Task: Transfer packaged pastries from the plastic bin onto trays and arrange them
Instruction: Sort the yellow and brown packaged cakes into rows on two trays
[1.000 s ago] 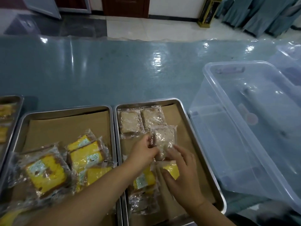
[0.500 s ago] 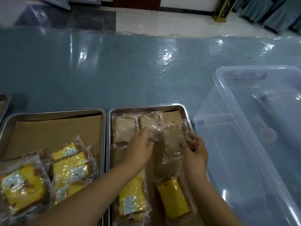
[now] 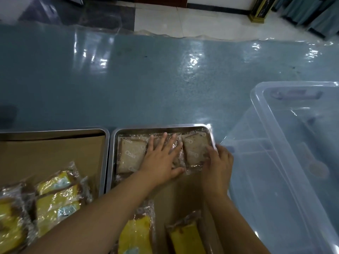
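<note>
Hands on three brown packets across the right tray's (image 3: 161, 127) far end.
Left hand (image 3: 161, 160) presses flat, fingers spread, on the middle packet (image 3: 179, 156); right hand (image 3: 218, 162) pinches the third packet (image 3: 194, 151). Print perhaps reads "Calis". Two yellow cakes (image 3: 135, 233) lie nearer.

Dim, bluish light. White glare streaks the far half of the glossy counter (image 3: 165, 79). The picture is soft throughout, and the wide lens bows lines at the edges.

Trays (image 3: 201, 126) – shiny metal, brown paper liner (image 3: 55, 153); bin (image 3: 275, 143) – clear smooth plastic; wrappers (image 3: 128, 154) glossy.
</note>
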The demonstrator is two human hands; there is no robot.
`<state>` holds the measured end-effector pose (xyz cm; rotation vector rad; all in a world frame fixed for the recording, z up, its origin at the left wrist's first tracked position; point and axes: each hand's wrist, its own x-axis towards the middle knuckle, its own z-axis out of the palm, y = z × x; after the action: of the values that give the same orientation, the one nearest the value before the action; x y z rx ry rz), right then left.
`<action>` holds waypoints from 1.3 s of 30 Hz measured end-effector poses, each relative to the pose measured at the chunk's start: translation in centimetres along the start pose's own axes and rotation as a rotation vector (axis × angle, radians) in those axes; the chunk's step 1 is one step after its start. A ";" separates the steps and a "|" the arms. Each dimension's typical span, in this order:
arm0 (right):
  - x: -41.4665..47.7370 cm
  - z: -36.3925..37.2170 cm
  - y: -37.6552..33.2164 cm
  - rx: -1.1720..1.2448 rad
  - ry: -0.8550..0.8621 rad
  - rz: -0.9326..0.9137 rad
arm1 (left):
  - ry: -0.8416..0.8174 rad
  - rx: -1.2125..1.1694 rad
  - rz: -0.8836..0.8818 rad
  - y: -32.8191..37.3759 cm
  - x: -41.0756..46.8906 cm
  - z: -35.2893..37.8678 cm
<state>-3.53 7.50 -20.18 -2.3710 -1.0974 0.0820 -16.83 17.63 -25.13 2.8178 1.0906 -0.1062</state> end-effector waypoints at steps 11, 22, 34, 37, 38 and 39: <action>-0.8 2.4 0.9 -0.392 -0.232 -0.272 | -0.003 -0.027 -0.018 -0.4 -0.4 0.0; 2.5 3.1 -1.1 -0.294 -0.213 -0.260 | -0.028 0.025 -0.012 -2.8 -2.1 -1.7; 1.9 4.3 -0.3 -0.306 -0.287 -0.268 | -0.017 -0.005 -0.014 -3.8 -2.9 -0.9; 1.9 3.7 -0.8 -0.274 -0.309 -0.257 | -0.029 -0.101 0.010 -4.1 -3.3 -1.7; 1.8 3.4 -1.2 -0.251 -0.301 -0.247 | -0.024 -0.120 0.011 -4.3 -3.6 -2.0; 1.6 3.2 -1.8 -0.224 -0.278 -0.241 | -0.008 -0.131 0.003 -4.5 -4.1 -2.3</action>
<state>-4.60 10.97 -21.77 -2.4510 -1.5919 0.2188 -22.81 18.54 -22.76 2.7008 1.0503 -0.0443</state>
